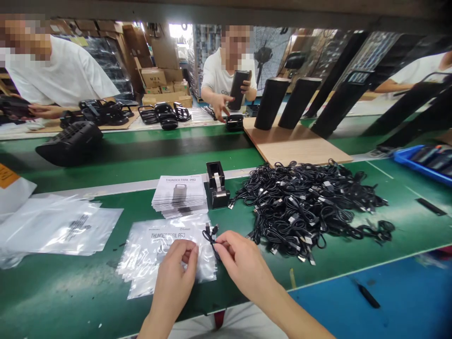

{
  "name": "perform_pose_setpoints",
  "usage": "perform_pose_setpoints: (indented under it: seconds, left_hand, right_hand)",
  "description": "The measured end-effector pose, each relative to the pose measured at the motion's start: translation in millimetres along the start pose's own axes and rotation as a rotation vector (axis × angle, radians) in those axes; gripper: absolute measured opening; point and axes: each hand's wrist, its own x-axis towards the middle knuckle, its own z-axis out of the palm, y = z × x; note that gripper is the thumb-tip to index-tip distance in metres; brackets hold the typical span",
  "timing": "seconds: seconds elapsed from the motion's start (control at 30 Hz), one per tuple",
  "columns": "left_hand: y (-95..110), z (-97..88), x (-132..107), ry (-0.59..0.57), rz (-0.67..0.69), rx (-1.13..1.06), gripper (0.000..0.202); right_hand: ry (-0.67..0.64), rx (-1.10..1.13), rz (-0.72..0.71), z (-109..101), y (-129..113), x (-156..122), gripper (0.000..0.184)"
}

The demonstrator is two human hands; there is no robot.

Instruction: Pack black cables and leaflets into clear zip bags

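Pinching a clear bag (151, 247) at lower centre of the frame, the left hand (174, 278) sat beside the right hand (243, 266), which gripped a short black cable (211, 237) just right of the left thumb, over the bag.

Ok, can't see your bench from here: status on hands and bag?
Left hand pinching clear bag. Right hand holding coiled black cable at its mouth. Cable pile off right, clear of hands.
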Motion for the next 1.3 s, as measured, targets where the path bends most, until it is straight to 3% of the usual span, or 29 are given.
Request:
perform_pose_setpoints:
  seconds: [0.07, 0.13, 0.27, 0.37, 0.43, 0.5, 0.6, 0.67, 0.77, 0.83, 0.93, 1.07, 1.17, 1.3]
  left_hand:
    - [-1.1, 1.8, 0.8, 0.011, -0.009, -0.038, 0.015]
    - [-3.8, 3.4, 1.5, 0.062, -0.018, -0.122, 0.013]
    - [-8.4, 2.4, 1.2, 0.191, -0.022, -0.256, 0.014]
    - [-6.3, -0.5, -1.0, 0.191, 0.008, -0.217, 0.013]
    - [-3.3, -0.7, -3.4, 0.182, 0.022, -0.210, 0.013]
    - [-0.4, 1.4, -6.2, 0.184, 0.035, -0.209, 0.014]
    - [2.4, 5.9, -9.4, 0.189, 0.050, -0.207, 0.014]
    - [4.5, 6.2, -9.2, 0.215, 0.042, -0.240, 0.014]
    - [11.6, -1.2, -5.0, 0.288, 0.007, -0.310, 0.015]
    - [19.6, -10.7, -0.4, 0.308, -0.019, -0.378, 0.016]
    - [33.0, -29.4, 7.9, 0.312, 0.006, -0.444, 0.020]
    - [40.1, -56.9, 21.5, 0.334, 0.087, -0.465, 0.023]
    - [31.0, -70.2, 30.7, 0.213, 0.071, -0.609, 0.044]
    - [14.1, -67.5, 35.9, -0.153, 0.113, -0.840, 0.058]
  right_hand:
    - [-0.009, 0.129, 0.019, 10.9, -0.4, -0.8, 0.012]
    - [-0.059, 0.112, 0.003, 21.1, 0.7, -0.1, 0.011]
    - [-0.180, -0.247, -0.139, 26.1, 2.4, 1.4, 0.011]
    - [-0.223, -0.494, -0.332, 20.4, 0.0, 3.5, 0.010]
    - [-0.204, -0.545, -0.404, 18.7, -2.7, 8.1, 0.010]
    - [-0.156, -0.479, -0.328, 20.6, -5.5, 15.2, 0.011]
    - [-0.071, -0.180, -0.104, 26.2, -9.0, 25.1, 0.015]
    - [-0.129, 0.093, -0.019, 26.8, -11.2, 27.4, 0.023]
    - [-0.389, 0.442, -0.020, 17.9, -16.3, 25.4, 0.034]
    - [-0.461, 0.464, -0.128, 6.6, -22.6, 25.2, 0.026]
    - [-0.404, 0.202, -0.346, -13.9, -38.5, 34.9, 0.016]
    - [-0.345, 0.026, -0.497, -42.3, -68.8, 63.3, 0.012]
    - [-0.331, -0.038, -0.564, -58.6, -91.2, 81.8, 0.005]
    - [-0.543, 0.082, -0.688, -71.9, -109.8, 89.7, 0.013]
